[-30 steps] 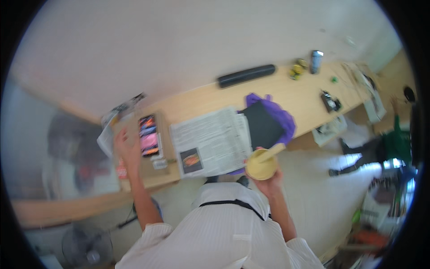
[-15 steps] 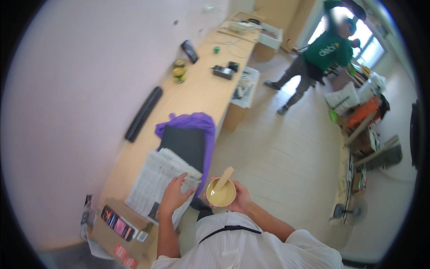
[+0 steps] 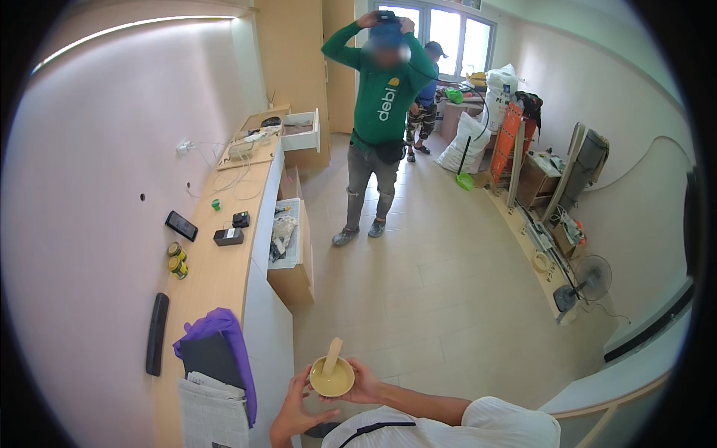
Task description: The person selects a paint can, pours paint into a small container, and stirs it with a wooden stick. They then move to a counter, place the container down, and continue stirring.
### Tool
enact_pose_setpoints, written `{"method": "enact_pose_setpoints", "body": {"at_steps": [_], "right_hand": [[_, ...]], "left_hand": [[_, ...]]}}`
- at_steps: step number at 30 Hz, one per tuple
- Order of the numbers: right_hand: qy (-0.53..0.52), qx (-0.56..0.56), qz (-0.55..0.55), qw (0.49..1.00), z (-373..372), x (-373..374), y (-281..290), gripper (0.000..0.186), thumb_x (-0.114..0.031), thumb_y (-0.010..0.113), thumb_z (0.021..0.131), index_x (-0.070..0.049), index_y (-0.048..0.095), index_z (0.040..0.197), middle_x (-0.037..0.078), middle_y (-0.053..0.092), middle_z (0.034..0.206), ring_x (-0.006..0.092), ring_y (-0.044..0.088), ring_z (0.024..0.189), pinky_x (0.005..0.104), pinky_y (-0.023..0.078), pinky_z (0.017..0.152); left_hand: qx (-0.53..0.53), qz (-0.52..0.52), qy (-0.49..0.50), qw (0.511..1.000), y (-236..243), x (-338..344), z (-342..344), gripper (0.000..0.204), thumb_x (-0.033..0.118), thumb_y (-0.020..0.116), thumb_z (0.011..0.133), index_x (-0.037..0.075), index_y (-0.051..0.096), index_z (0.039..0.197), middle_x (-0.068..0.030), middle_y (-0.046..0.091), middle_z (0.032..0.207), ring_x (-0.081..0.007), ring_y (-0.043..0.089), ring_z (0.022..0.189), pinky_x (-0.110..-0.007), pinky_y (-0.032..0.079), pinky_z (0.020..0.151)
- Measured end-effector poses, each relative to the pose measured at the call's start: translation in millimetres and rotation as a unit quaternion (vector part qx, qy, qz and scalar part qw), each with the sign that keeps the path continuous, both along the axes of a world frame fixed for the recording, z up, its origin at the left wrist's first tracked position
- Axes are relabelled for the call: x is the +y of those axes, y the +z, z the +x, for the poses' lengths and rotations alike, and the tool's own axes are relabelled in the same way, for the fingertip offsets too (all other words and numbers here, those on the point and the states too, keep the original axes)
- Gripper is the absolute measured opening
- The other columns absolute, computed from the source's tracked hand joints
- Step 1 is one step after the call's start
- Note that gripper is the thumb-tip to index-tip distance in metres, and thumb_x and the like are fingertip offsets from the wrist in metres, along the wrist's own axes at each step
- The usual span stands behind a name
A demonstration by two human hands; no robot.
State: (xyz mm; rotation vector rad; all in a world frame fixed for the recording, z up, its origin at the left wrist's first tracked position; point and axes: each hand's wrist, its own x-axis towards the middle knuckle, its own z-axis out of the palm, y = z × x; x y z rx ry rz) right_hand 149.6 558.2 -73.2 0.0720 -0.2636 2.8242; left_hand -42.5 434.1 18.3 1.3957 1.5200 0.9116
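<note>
My right hand [image 3: 364, 384] grips a pale yellow cup [image 3: 326, 381] with creamy contents and a flat wooden stick [image 3: 334, 351] standing tilted in it. My left hand [image 3: 300, 411] is open beside the cup, fingertips at its left side and thumb apart. Left of my hands, folded newspaper [image 3: 213, 414] lies over a dark sheet [image 3: 208, 351] on a purple cloth [image 3: 235, 336] on the wooden desk [image 3: 203, 280].
A black roll [image 3: 157, 334], yellow cans [image 3: 178, 263], small electronics [image 3: 228, 236] and open drawers [image 3: 299, 128] line the desk. A person in green [image 3: 381, 112] stands ahead, another [image 3: 424, 101] behind. Sacks [image 3: 459, 145], boards and a fan [image 3: 594, 278] line the right wall.
The view has swung up and right from the desk toward the room. My left hand has moved from the newspaper to the cup. The person in green now stands facing me, both arms raised.
</note>
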Motion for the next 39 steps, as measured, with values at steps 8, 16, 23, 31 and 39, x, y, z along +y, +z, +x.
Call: {"method": "enact_pose_setpoints", "body": {"at_steps": [8,16,23,31,39], "right_hand": [[-0.109,-0.082,-0.004,0.991,126,54,17,0.064,-0.043,0.025,0.11,-0.005,0.047,0.157,0.023,0.062,0.145,0.0468,0.065,0.123,0.0555,0.052,0.109],[-0.231,-0.129,-0.051,0.963,172,105,24,0.049,-0.043,0.037,0.111,-0.01,0.061,0.138,0.007,0.072,0.116,0.0147,0.068,0.091,0.0332,0.057,0.087],[-0.44,-0.304,0.303,0.789,236,212,59,0.052,-0.046,0.047,0.113,-0.004,0.064,0.137,0.005,0.067,0.122,0.0152,0.06,0.117,0.0364,0.047,0.101],[-0.448,-0.482,0.547,0.518,265,288,160,0.012,-0.007,0.078,0.096,0.001,0.075,0.105,0.008,0.069,0.106,0.0173,0.061,0.096,0.0305,0.048,0.082],[-0.4,-0.336,0.746,0.413,292,329,194,0.015,0.0,0.084,0.086,-0.001,0.078,0.1,0.011,0.075,0.09,0.0232,0.07,0.079,0.034,0.056,0.069]], "left_hand": [[-0.108,0.114,0.009,0.988,-13,98,151,0.123,0.022,0.106,0.064,0.004,0.034,0.163,-0.0146,0.045,0.155,-0.0297,0.052,0.142,-0.045,0.051,0.113],[-0.145,0.088,0.048,0.984,16,185,215,0.091,0.007,0.1,0.068,0.003,0.054,0.146,-0.0116,0.065,0.139,-0.0227,0.063,0.132,-0.04,0.051,0.112],[-0.133,0.196,-0.015,0.971,7,291,228,0.091,0.013,0.1,0.067,0.001,0.056,0.146,-0.013,0.07,0.135,-0.0221,0.069,0.123,-0.038,0.055,0.106],[-0.157,0.21,-0.089,0.961,8,369,247,0.094,0.016,0.101,0.066,0.001,0.055,0.146,-0.0136,0.07,0.135,-0.0257,0.071,0.122,-0.038,0.056,0.104],[-0.142,0.247,0.004,0.958,11,395,292,0.094,0.013,0.101,0.065,0.001,0.056,0.146,-0.0128,0.07,0.134,-0.023,0.07,0.121,-0.038,0.056,0.104]]}}
